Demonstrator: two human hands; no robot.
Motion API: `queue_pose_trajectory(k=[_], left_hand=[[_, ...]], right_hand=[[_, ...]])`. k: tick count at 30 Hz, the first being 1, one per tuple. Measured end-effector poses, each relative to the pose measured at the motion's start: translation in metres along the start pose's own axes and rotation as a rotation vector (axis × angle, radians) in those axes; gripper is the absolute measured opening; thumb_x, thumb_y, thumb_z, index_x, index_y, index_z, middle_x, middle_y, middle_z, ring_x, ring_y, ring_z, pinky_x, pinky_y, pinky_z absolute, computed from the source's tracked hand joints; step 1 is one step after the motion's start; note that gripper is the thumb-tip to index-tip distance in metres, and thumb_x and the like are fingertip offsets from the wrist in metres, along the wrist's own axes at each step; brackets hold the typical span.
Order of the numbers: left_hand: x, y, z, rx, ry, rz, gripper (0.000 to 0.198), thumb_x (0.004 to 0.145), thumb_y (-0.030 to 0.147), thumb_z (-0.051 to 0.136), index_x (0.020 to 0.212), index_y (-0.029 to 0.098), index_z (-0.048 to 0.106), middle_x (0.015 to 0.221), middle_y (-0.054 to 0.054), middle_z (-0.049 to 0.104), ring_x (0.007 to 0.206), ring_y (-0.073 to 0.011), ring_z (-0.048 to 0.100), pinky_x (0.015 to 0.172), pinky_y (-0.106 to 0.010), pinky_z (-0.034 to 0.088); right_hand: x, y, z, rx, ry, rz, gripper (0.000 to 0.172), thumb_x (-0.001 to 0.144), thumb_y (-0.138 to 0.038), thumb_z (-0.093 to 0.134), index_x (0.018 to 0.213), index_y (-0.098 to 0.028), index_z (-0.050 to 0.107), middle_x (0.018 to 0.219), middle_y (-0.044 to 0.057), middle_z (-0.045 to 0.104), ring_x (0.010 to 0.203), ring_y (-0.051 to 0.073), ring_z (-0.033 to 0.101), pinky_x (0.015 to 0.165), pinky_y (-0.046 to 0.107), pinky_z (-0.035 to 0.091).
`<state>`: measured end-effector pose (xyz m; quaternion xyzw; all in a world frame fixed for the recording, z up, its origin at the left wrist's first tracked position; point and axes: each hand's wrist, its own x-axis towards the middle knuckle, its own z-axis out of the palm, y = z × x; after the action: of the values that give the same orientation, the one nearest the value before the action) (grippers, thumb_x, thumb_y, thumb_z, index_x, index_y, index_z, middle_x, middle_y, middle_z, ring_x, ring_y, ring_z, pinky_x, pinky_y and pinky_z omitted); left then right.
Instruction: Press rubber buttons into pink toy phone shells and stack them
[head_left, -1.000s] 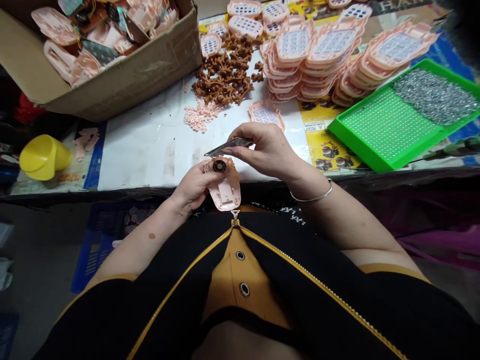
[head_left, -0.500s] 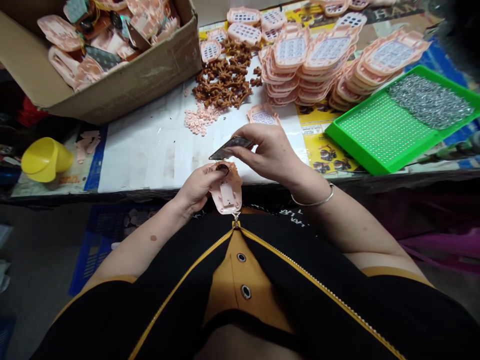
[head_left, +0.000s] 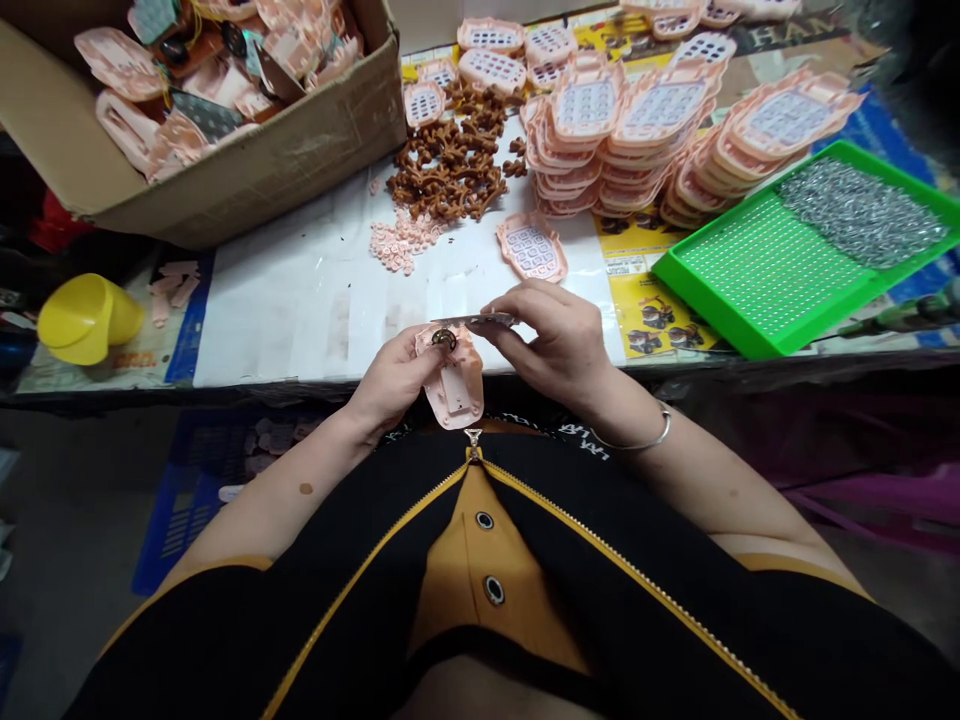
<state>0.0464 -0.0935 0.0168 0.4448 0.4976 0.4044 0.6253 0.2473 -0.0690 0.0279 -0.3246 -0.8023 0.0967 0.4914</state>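
My left hand (head_left: 394,375) is closed around a pink plastic housing (head_left: 459,392), held upright just off the table's front edge. Its thumb rests by a small round speaker (head_left: 443,339) in the upper part of the housing. In my right hand (head_left: 559,335) a thin dark circuit board (head_left: 484,320) is pinched between thumb and fingers, turned nearly edge-on at the top of the housing. Whether board and housing touch, I cannot tell. Just beyond my right hand, a pink keypad cover (head_left: 531,247) lies on the white table surface.
A cardboard box (head_left: 255,190) of pink parts and boards stands at left, near a yellow cup (head_left: 90,318). Brown pieces (head_left: 450,160) and small pink bits (head_left: 403,240) lie in heaps. Stacked pink covers (head_left: 660,110) stand behind a green tray (head_left: 739,270) of screws.
The circuit board has come down toward the housing and turned flatter, nearly edge-on. My right hand has lowered slightly, uncovering more of the keypad cover. The speaker shows more clearly.
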Motion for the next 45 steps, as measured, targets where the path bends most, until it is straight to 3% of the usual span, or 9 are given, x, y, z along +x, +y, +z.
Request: queue_pose_trajectory(k=[5,10,19,26,31,34,37,42,45], left_hand=[[-0.002,-0.001,-0.001,0.125,0.019,0.117,0.03,0.087,0.038,0.07,0.107,0.016,0.069,0.103,-0.006,0.072,0.099,-0.0219,0.065,0.093,-0.035,0.049],[-0.004,0.001,-0.003,0.033,-0.002,0.083,0.031,0.086,0.031,0.069,0.113,0.017,0.068,0.11,-0.006,0.072,0.105,-0.0225,0.065,0.098,-0.038,0.049],[0.0,0.002,-0.002,-0.049,0.045,0.082,0.034,0.08,0.032,0.075,0.111,0.018,0.073,0.114,-0.007,0.074,0.108,-0.0233,0.066,0.101,-0.038,0.05],[-0.001,0.003,0.001,-0.024,0.022,0.039,0.033,0.081,0.034,0.076,0.108,0.017,0.071,0.103,-0.006,0.074,0.095,-0.0211,0.067,0.091,-0.034,0.051],[0.0,0.001,0.003,-0.056,0.046,0.01,0.033,0.076,0.032,0.077,0.104,0.016,0.069,0.093,-0.003,0.074,0.086,-0.0199,0.067,0.082,-0.031,0.051],[0.001,-0.001,0.0,-0.076,0.043,0.034,0.033,0.078,0.029,0.075,0.108,0.016,0.07,0.102,-0.005,0.074,0.096,-0.0216,0.067,0.093,-0.034,0.05],[0.002,-0.002,-0.004,-0.104,0.073,0.062,0.039,0.079,0.029,0.074,0.116,0.017,0.069,0.111,-0.006,0.074,0.107,-0.0232,0.066,0.101,-0.037,0.047],[0.002,-0.001,-0.005,-0.116,0.108,0.095,0.035,0.08,0.027,0.075,0.113,0.018,0.072,0.113,-0.005,0.074,0.108,-0.0207,0.065,0.104,-0.035,0.046],[0.002,0.001,-0.003,-0.135,0.116,0.112,0.034,0.08,0.028,0.076,0.112,0.018,0.071,0.114,-0.005,0.073,0.11,-0.0204,0.065,0.106,-0.035,0.044]], right_hand=[[-0.012,-0.001,0.012,0.059,0.014,-0.029,0.017,0.095,-0.019,0.057,0.108,-0.018,0.068,0.093,0.007,0.068,0.083,0.016,0.066,0.072,0.029,0.055],[-0.026,0.003,0.017,0.046,0.012,-0.089,0.032,0.095,-0.013,0.055,0.124,-0.022,0.065,0.102,0.008,0.067,0.09,0.016,0.066,0.077,0.03,0.058],[-0.044,0.002,0.02,-0.181,0.026,-0.266,0.03,0.095,-0.014,0.059,0.125,-0.017,0.064,0.102,0.011,0.072,0.093,0.018,0.068,0.079,0.032,0.059],[-0.02,-0.001,0.014,-0.048,0.101,-0.097,0.043,0.096,-0.018,0.057,0.138,-0.023,0.057,0.091,0.006,0.074,0.077,0.016,0.067,0.071,0.028,0.056],[0.007,0.0,0.003,0.113,-0.111,0.184,0.029,0.097,-0.027,0.055,0.12,-0.018,0.069,0.095,0.007,0.074,0.081,0.015,0.067,0.078,0.03,0.056],[0.012,0.008,-0.005,0.316,-0.261,0.333,0.043,0.088,-0.035,0.068,0.126,-0.015,0.066,0.109,0.009,0.073,0.093,0.018,0.068,0.085,0.034,0.057],[0.005,0.017,-0.012,0.393,-0.331,0.355,0.053,0.086,-0.033,0.069,0.136,-0.017,0.061,0.116,0.01,0.071,0.092,0.019,0.068,0.083,0.035,0.057],[-0.012,0.019,-0.01,0.029,-0.134,0.155,0.033,0.089,-0.019,0.06,0.118,-0.026,0.073,0.09,0.004,0.067,0.076,0.014,0.06,0.067,0.028,0.052],[-0.019,0.014,-0.002,-0.142,0.004,-0.008,0.029,0.091,-0.016,0.059,0.113,-0.029,0.074,0.098,0.005,0.066,0.083,0.015,0.061,0.066,0.028,0.053]])
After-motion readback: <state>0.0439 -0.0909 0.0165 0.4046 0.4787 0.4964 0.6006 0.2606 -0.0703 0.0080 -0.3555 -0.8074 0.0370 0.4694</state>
